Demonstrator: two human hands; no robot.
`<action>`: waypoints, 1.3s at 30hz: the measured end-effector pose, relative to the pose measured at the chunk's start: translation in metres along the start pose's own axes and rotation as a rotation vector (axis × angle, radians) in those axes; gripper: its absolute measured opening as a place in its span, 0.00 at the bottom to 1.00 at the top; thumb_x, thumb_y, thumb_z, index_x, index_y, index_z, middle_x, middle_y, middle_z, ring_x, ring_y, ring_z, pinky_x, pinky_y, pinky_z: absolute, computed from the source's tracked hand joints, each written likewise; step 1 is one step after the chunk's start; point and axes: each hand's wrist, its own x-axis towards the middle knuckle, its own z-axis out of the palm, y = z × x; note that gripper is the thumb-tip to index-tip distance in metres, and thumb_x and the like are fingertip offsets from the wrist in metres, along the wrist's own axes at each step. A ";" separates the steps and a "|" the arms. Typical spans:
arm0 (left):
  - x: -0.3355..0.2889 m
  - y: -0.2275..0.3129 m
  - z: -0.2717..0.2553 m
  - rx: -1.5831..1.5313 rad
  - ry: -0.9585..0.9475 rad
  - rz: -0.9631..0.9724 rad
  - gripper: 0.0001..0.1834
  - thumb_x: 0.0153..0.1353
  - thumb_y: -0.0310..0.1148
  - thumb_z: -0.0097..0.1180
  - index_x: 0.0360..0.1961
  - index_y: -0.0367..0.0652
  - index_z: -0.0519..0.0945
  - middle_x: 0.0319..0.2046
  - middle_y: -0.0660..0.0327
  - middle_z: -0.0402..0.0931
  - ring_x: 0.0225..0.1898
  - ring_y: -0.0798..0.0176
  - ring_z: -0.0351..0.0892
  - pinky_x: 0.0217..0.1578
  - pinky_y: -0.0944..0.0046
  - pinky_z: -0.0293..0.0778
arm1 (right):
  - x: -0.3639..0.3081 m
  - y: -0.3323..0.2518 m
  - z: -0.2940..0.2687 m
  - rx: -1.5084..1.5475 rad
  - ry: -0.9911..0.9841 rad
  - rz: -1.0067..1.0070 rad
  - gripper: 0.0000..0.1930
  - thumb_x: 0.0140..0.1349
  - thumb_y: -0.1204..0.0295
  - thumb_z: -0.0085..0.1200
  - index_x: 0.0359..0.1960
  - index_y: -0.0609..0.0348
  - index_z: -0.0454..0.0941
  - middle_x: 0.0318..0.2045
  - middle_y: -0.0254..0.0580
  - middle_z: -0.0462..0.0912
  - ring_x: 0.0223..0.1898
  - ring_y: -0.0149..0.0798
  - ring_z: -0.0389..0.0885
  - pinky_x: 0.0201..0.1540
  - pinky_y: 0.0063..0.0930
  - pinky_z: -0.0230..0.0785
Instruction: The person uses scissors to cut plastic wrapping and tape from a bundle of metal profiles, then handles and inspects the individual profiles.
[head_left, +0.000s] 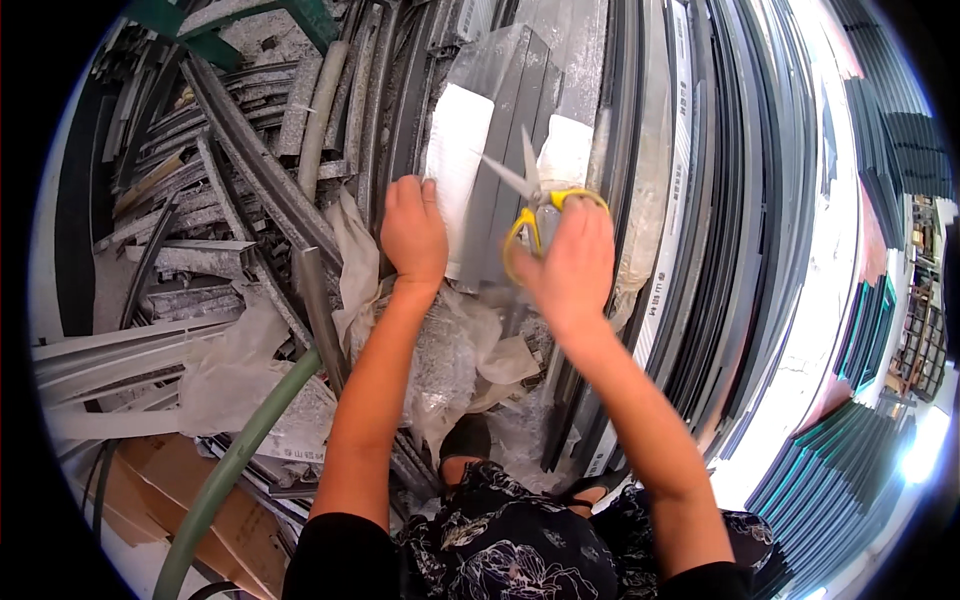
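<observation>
My right hand (575,260), a little blurred, has its fingers in the yellow handles of a pair of scissors (533,185). The metal blades stand apart and point up and left, above a bundle of grey metal profiles (490,220). Against the left edge of a white sheet (458,160) lying along this bundle, my left hand (415,232) is closed with its fingers curled; what they grip is hidden. A second white sheet (566,145) lies right of the blades. Clear plastic film (490,60) covers the far end of the bundle.
Scrap metal profiles (240,150) lie heaped at the left. A green hose (240,450) curves past a cardboard box (200,500) at lower left. Long dark profiles (740,220) run along the right. Crumpled plastic film (450,360) lies before my feet.
</observation>
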 end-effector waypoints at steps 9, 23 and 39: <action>-0.004 -0.004 0.007 0.137 0.103 0.082 0.09 0.61 0.34 0.47 0.30 0.38 0.71 0.27 0.51 0.71 0.29 0.45 0.71 0.28 0.53 0.67 | -0.020 -0.008 0.003 0.054 0.005 0.056 0.21 0.39 0.71 0.61 0.36 0.63 0.68 0.37 0.49 0.72 0.41 0.51 0.70 0.42 0.39 0.65; -0.002 -0.003 0.008 0.148 0.104 0.135 0.09 0.61 0.34 0.47 0.29 0.38 0.71 0.26 0.52 0.71 0.28 0.46 0.70 0.27 0.54 0.67 | -0.029 0.051 -0.013 0.210 -0.154 0.402 0.12 0.50 0.69 0.56 0.32 0.60 0.69 0.27 0.51 0.75 0.31 0.55 0.74 0.31 0.44 0.65; -0.004 -0.011 0.014 0.189 0.132 0.142 0.11 0.62 0.37 0.46 0.30 0.39 0.72 0.27 0.54 0.73 0.30 0.48 0.72 0.29 0.56 0.67 | -0.040 0.028 -0.015 0.347 -0.273 0.557 0.14 0.48 0.65 0.57 0.29 0.61 0.69 0.26 0.53 0.76 0.31 0.57 0.75 0.33 0.45 0.66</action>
